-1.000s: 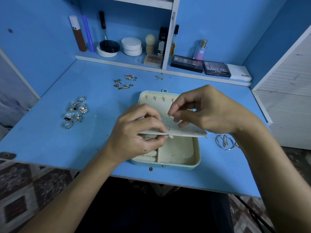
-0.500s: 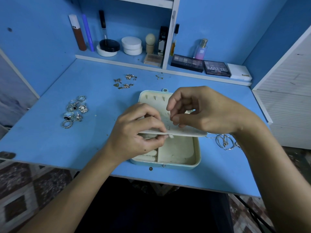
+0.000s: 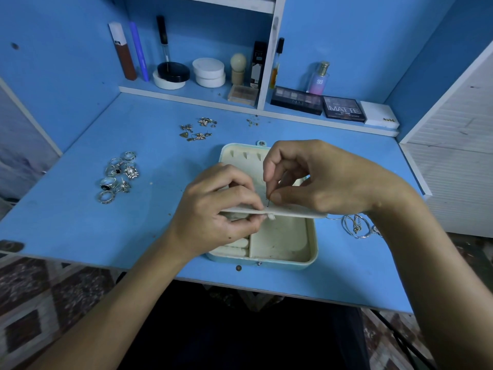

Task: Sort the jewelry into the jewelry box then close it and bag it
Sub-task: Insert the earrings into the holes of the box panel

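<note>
A: Cream-lined jewelry box (image 3: 282, 244) sits open at the front middle of the blue desk (image 3: 66, 222). Pale flap (image 3: 293, 210) held roughly level over the tray.
B: Hands?
A: Left hand (image 3: 216, 209) pinches the flap's near edge, thumb under, fingers on top. Right hand (image 3: 320, 177) pinches a thin earring post (image 3: 268, 200) between thumb and forefinger, tip touching the flap.
B: Rest of the jewelry?
A: Rings (image 3: 118, 176) in a cluster at the left of the desk, well apart from the box. Earrings (image 3: 198, 128) near the back, left of the lid. Thin bangles and a chain (image 3: 356, 225) just right of the box, partly under the right wrist.
B: Background?
A: Cosmetics on the shelf (image 3: 202, 92); "MATTE" palette (image 3: 344, 109) to the right.
</note>
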The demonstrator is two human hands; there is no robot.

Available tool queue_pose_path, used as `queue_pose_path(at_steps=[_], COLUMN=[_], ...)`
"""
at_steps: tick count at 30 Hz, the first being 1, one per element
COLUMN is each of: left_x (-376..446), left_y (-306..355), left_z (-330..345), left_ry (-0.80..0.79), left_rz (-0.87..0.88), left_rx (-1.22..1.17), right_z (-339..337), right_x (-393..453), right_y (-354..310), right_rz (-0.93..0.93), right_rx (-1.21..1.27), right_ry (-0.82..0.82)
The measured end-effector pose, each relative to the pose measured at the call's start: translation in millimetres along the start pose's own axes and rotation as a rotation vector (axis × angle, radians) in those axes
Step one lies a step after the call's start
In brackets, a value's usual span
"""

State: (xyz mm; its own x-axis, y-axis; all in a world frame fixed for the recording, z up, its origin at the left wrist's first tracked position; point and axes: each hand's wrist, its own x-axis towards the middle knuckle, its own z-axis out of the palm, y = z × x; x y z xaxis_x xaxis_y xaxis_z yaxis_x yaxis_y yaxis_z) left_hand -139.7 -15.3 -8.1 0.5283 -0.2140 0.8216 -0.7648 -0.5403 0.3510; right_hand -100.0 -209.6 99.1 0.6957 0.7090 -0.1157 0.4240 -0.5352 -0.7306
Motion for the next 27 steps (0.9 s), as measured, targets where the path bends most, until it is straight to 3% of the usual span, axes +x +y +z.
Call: queue_pose_path(at_steps=[27], left_x=[0.4], left_y=[1.3], left_z=[-0.7], left_ry=[-0.010], left_rz=[-0.003], left_rx=[0.011], right_z=[1.0], right_x=[0.3], right_y=[-2.2], right_rz=[0.003], right_rx=[-0.042], right_ry=[-0.011])
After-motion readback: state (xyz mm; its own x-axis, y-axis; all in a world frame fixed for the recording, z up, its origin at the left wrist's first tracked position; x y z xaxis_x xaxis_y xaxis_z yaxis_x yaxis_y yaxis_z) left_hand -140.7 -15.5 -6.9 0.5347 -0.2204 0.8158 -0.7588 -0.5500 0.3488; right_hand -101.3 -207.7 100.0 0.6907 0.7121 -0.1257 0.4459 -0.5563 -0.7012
